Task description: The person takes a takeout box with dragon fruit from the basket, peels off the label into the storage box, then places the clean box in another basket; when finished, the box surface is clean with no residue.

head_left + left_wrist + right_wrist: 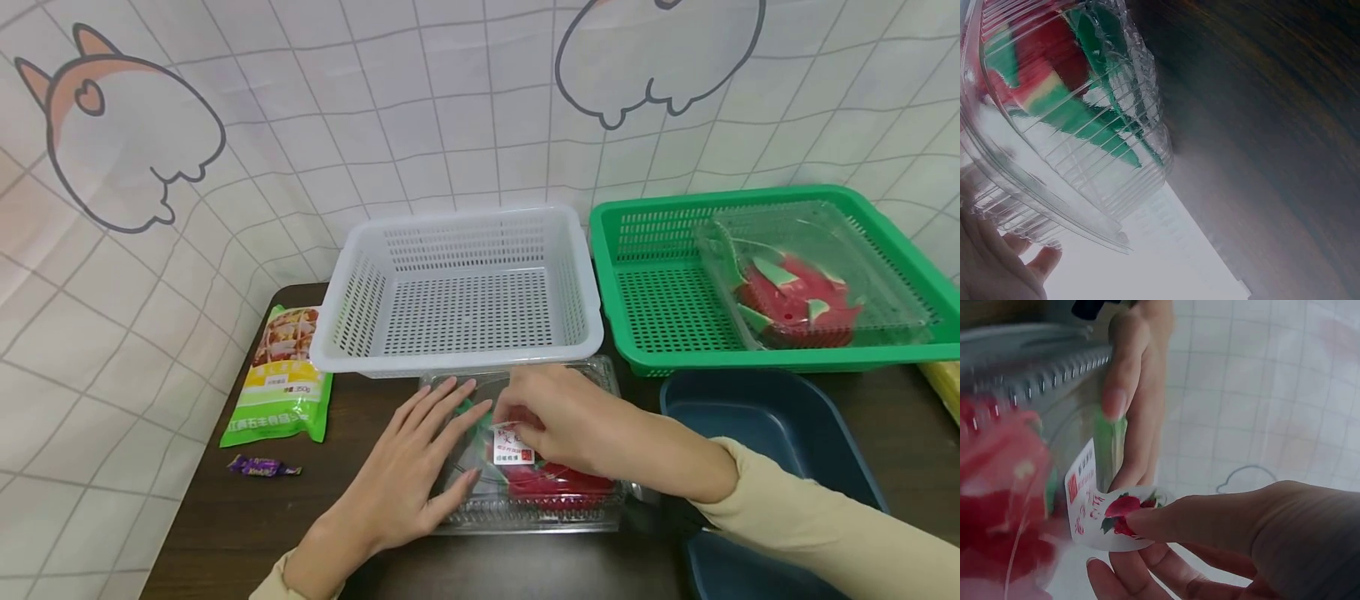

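Note:
A clear plastic clamshell box lies on the dark table, with a red, green-tipped fruit that looks like a dragon fruit inside. My left hand rests on the left part of its lid, fingers straight and spread. Above the lid, my right hand pinches the upper end of a white sticker between thumb and fingers. In the right wrist view, the sticker curves up from the lid and shows a red fruit or flower print under the thumb. Whether its lower end sticks to the lid I cannot tell.
Behind the box stands a white basket. A green basket at the back right holds another clear box with similar fruit. A dark blue tray lies under my right forearm. A green food bag and purple candy lie left.

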Demonstrator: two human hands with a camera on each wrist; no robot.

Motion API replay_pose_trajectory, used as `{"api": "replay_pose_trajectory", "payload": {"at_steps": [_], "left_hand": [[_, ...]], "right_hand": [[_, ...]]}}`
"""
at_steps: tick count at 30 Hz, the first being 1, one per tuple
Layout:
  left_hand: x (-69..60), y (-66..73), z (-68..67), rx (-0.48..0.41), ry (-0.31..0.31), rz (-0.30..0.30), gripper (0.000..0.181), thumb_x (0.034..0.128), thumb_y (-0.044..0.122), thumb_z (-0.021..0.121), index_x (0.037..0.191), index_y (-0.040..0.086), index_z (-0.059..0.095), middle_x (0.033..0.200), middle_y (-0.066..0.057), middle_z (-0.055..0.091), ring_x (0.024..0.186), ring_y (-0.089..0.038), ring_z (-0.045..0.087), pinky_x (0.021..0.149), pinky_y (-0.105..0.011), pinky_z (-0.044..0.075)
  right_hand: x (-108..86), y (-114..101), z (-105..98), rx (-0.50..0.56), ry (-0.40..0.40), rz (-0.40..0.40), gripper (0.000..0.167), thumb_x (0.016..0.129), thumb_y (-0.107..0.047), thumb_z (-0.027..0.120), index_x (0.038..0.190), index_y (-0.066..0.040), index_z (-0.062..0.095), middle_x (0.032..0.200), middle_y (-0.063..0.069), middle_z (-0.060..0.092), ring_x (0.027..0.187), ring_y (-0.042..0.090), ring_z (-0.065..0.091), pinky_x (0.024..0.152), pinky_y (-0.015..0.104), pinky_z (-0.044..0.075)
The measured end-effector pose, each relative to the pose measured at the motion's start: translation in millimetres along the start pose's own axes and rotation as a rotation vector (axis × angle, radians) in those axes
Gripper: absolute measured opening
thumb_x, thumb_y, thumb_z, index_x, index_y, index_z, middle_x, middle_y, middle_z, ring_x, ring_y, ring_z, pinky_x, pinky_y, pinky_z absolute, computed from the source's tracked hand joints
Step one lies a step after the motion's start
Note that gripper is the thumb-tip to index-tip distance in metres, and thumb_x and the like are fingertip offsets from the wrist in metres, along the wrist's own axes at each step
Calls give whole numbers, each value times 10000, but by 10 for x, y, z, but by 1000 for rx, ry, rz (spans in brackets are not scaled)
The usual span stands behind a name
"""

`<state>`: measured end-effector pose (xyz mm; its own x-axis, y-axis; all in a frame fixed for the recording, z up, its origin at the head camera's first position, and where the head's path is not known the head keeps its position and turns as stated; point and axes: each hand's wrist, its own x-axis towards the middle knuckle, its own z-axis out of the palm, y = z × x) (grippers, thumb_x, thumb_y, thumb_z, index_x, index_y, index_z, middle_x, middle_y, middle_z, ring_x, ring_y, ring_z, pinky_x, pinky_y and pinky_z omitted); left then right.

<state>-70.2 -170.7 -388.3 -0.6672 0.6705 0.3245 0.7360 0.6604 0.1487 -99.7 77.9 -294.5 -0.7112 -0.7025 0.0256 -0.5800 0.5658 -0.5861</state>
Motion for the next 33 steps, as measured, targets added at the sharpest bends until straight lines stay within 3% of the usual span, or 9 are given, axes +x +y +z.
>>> {"api": "replay_pose_trajectory", "payload": {"at_steps": [6, 9, 14, 20, 27, 33], "left_hand": [[-20, 4, -16, -8, -6, -10, 622, 1094, 511, 387, 1607, 159, 408, 1670, -117, 351, 1542, -338, 313, 1228, -577, 260], [-41, -2, -23, -5, -1, -13, 618, 1091, 503, 398, 1601, 155, 417, 1669, -116, 352, 1539, -336, 318, 1226, -573, 260], [-16, -9, -16, -18, 16, -9, 632, 1095, 533, 334, 1598, 161, 421, 1667, -119, 357, 1540, -341, 318, 1237, -566, 241], [6, -3, 2, -35, 1, -13, 652, 1098, 557, 279, 1605, 170, 411, 1674, -112, 348, 1551, -329, 298, 1243, -568, 232], [1, -5, 15, -30, 10, -4, 621, 1085, 499, 401, 1607, 164, 407, 1669, -117, 353, 1538, -344, 317, 1235, -577, 245], [-9, -9, 18, -47, -1, -15, 650, 1098, 546, 297, 1611, 160, 399, 1692, -99, 314, 1550, -345, 293, 1254, -560, 209]], "right_hand": [[-157, 14, 34, 39, 54, -42, 152, 905, -11, 779, 964, -149, 804, 870, -90, 630, 743, 36, 552, 645, 201, 507], [-260, 36, -1, 47, 122, -74, 142, 900, -45, 809, 956, -175, 805, 883, -111, 642, 761, 34, 570, 664, 215, 529], [-425, 96, -100, 85, 184, -58, 149, 866, -83, 859, 952, -194, 812, 921, -121, 680, 805, 57, 596, 668, 239, 572], [-445, 124, -86, 110, 141, -55, 141, 876, -91, 851, 959, -195, 805, 933, -129, 678, 821, 60, 606, 683, 233, 572], [-279, 85, -63, 65, 96, -35, 190, 866, -136, 857, 1040, -174, 790, 1033, -42, 672, 891, 119, 631, 753, 271, 600], [-125, 158, -54, 183, 7, -28, 188, 892, -42, 814, 1045, -111, 730, 994, -18, 714, 848, 69, 660, 757, 249, 605]]}}
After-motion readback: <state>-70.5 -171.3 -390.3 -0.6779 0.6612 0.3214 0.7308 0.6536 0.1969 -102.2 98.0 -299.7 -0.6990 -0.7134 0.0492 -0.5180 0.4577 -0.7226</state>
